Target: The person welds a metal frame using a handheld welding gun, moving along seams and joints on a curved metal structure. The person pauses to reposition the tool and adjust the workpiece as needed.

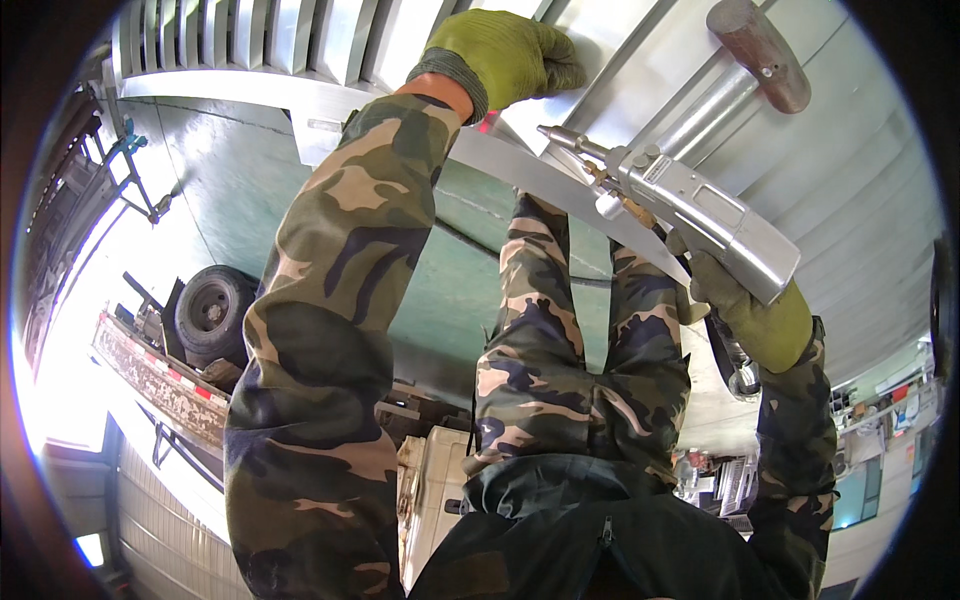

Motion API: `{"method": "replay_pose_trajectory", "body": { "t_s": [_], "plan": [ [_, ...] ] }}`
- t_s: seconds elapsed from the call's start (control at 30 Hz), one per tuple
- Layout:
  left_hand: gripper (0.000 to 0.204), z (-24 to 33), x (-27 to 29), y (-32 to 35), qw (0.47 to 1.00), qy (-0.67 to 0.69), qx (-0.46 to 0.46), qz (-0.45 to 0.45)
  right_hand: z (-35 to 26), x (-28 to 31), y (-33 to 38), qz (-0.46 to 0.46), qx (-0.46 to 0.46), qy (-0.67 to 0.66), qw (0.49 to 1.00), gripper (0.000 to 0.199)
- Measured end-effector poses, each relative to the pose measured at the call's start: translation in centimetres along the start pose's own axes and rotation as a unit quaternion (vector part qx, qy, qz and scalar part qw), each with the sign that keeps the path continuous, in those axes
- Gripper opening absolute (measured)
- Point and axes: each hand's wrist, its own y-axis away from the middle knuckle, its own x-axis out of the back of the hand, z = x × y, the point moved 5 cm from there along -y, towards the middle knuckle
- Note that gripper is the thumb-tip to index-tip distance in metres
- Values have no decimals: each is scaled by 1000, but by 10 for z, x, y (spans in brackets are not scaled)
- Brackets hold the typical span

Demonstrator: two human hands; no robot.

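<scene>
My right hand (pixel 752 315), in a yellow-green glove, grips a silver handheld welding gun (pixel 715 215) from below. The gun's narrow nozzle points up and left toward the metalwork. My left hand (pixel 497 58), gloved alike, has its fingers curled down against the slatted metal frame (pixel 420 35); what they hold, if anything, is hidden. A small red glow shows on the metal just below the left wrist. Beyond the gun lies a mallet (pixel 758 55) with a reddish-brown head and a silver handle, on the bright metal.
A flat metal strip (pixel 530 172) runs across in front of my legs. Below is a green floor (pixel 445 310) with a dark cable (pixel 465 238) over it. At the left stand a wheel with a tyre (pixel 213 312) and a worn truck bed edge (pixel 165 375).
</scene>
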Motion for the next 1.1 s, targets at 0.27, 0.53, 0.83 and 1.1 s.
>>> {"method": "replay_pose_trajectory", "body": {
  "t_s": [0.27,0.53,0.83,1.1],
  "plan": [
    [30,-5,14,16,913,402,37,-53,-5,-2,-6,-13,-18,-27,999,36],
    [36,-7,15,16,946,323,0,-4,-1,0,-6,8,45,34,998,35],
    [33,2,27,18,940,337,38,-19,1,1,-5,7,68,20,997,33],
    [43,-2,8,7,986,166,17,-13,-13,-4,-9,-10,-45,-46,998,38]
  ]
}}
